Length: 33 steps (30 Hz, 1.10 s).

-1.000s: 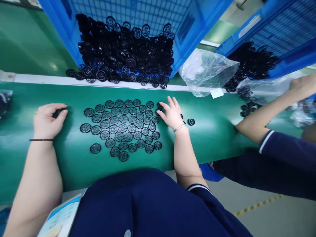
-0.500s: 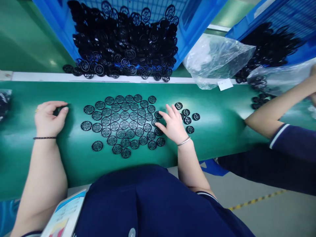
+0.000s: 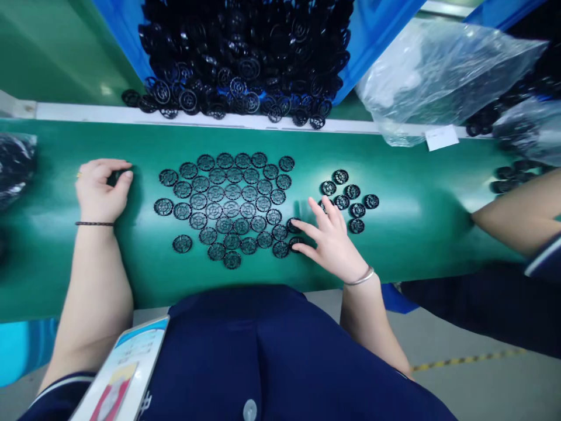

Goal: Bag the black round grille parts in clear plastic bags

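Several black spoked discs (image 3: pixel 232 209) lie flat in a cluster on the green table (image 3: pixel 416 234). To their right is a smaller group of thicker black discs (image 3: pixel 352 192). My right hand (image 3: pixel 331 240) is between the two groups, its fingers apart, with the index finger and thumb touching discs at the cluster's right edge. My left hand (image 3: pixel 103 187) rests on the table left of the cluster, thumb and index finger curled near each other; a small dark spot shows between them, too unclear to name.
A blue crate (image 3: pixel 377 41) heaped with black discs stands behind a white rail (image 3: pixel 100 114). Clear plastic bags (image 3: pixel 438 70) and a white label (image 3: pixel 442 137) lie at the back right. Another person's arm (image 3: pixel 517 216) reaches in at the right. A bag of dark parts (image 3: pixel 16 166) is at the left edge.
The camera view has shifted. My right hand has moved away from the cluster's upper right edge toward its lower right, and more thick discs now lie in the group at right.
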Available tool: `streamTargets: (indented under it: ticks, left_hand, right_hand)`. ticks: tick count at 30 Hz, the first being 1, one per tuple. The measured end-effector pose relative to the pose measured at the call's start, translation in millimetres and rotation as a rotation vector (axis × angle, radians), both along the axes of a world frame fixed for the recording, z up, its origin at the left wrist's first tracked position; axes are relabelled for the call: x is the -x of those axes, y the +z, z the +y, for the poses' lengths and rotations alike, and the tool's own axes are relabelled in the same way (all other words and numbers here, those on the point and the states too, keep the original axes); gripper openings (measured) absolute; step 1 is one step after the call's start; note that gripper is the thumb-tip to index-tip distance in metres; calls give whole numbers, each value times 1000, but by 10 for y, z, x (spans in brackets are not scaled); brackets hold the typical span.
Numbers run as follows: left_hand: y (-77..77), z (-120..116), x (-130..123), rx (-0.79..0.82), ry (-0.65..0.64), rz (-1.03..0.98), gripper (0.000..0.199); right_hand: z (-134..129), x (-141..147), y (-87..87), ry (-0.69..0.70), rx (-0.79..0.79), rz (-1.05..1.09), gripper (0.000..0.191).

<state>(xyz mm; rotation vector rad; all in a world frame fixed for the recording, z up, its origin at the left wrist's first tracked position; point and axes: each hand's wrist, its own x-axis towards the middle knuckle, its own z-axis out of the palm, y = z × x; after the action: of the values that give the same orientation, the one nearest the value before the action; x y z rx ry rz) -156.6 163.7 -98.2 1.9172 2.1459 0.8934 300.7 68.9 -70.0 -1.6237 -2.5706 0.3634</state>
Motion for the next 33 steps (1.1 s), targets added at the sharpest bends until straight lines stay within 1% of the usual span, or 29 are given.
streamTargets:
  ticks: [2, 4, 6, 8, 13, 15, 17, 20, 22, 24, 26, 28, 30, 31, 33]
  left_hand:
    - [5, -3, -4, -6, 1, -6, 24]
    - [7, -3, 0, -6, -10, -16, 23]
    - [5, 0, 11, -8, -24, -31, 24]
    - [-2, 5, 27, -13, -37, -39, 25]
    - [-42, 4, 66, -51, -62, -36, 27]
    - [-63, 1, 76, -81, -74, -37, 30]
    - [-78, -1, 81, -107, -89, -38, 33]
    - [-82, 5, 82, -125, -103, -29, 38]
    - [-73, 15, 79, -125, -100, -17, 40]
    - [-61, 23, 74, -122, -96, -5, 42]
    - [-52, 25, 68, -120, -92, 5, 44]
    - [-50, 19, 66, -120, -88, 8, 44]
    - [-56, 8, 72, -113, -92, 4, 44]
    - [-62, 3, 78, -109, -94, 1, 44]
    - [-77, -2, 95, -99, -99, -6, 43]
  right_hand:
    - [-15, -74, -25, -59, -9, -21, 38]
    - [-15, -198, -38, -144, -51, -38, 35]
    - [-14, -281, -30, -197, -94, -38, 34]
    - [-22, -250, -7, -180, -106, -3, 34]
    - [-59, 183, -3, 57, -16, 104, 37]
    - [-61, 260, -28, 96, 12, 92, 35]
    - [-59, 197, -43, 68, -3, 63, 33]
    - [-42, -28, -31, -38, -81, -6, 30]
    - [-1, -105, -11, -101, -131, -43, 28]
    - [83, -40, -2, -131, -162, -44, 30]
    - [210, 145, -13, -129, -173, -22, 36]
    - [349, 357, -35, -106, -153, -11, 44]
    - [452, 490, -52, -74, -110, -18, 48]
    - [478, 504, -57, -64, -90, -26, 48]
    - [483, 423, -56, -70, -71, -47, 42]
